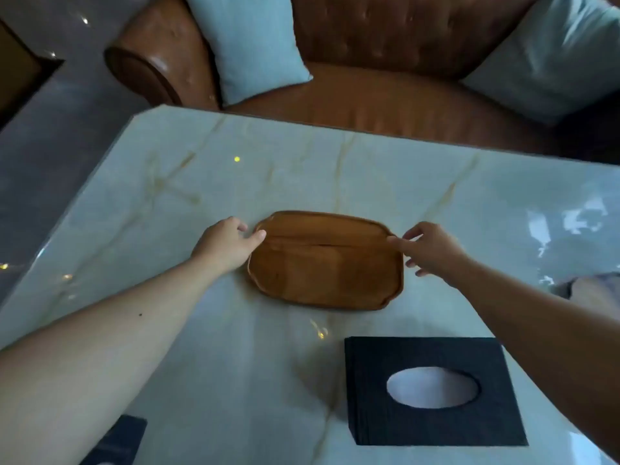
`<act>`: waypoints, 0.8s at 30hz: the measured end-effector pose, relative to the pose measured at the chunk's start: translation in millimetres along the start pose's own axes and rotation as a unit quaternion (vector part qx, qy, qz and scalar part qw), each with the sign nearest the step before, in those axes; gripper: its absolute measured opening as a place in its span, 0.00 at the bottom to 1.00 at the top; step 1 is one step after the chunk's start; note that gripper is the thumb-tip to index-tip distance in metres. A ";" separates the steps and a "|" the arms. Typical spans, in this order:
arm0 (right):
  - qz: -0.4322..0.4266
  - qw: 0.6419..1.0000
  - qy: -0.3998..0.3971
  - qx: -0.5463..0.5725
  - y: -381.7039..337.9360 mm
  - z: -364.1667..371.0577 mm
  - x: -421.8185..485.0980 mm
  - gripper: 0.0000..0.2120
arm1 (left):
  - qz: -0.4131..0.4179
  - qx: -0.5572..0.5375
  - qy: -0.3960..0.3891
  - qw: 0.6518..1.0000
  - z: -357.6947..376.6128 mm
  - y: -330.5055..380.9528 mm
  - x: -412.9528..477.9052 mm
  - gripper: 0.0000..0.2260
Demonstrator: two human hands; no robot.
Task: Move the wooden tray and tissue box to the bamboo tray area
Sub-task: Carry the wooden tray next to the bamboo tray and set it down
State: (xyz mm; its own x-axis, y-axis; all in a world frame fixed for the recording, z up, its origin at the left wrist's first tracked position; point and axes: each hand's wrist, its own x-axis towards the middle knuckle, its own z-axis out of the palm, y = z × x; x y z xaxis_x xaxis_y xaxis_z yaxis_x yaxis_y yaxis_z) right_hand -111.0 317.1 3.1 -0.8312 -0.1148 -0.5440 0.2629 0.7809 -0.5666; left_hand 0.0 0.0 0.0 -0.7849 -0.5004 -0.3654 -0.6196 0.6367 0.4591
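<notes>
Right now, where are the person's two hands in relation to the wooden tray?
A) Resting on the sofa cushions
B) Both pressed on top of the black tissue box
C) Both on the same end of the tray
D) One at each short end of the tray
D: the left hand is at the left end of the wooden tray and the right hand at its right end, while the tissue box sits untouched nearer the camera.
</notes>
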 end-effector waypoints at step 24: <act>0.007 0.938 0.081 0.338 104.5 -73.0 -52.9 0.13 | 0.032 -0.252 0.030 0.967 28.9 100.6 -49.0 0.09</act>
State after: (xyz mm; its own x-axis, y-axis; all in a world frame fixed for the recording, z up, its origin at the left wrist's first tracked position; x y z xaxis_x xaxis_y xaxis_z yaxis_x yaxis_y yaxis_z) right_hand -75.4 449.6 17.9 -0.8739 0.0300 -0.4852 0.4802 0.2079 -0.8521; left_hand -23.8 105.5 40.7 -0.8105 -0.5132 -0.2824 -0.4811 0.3082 0.8207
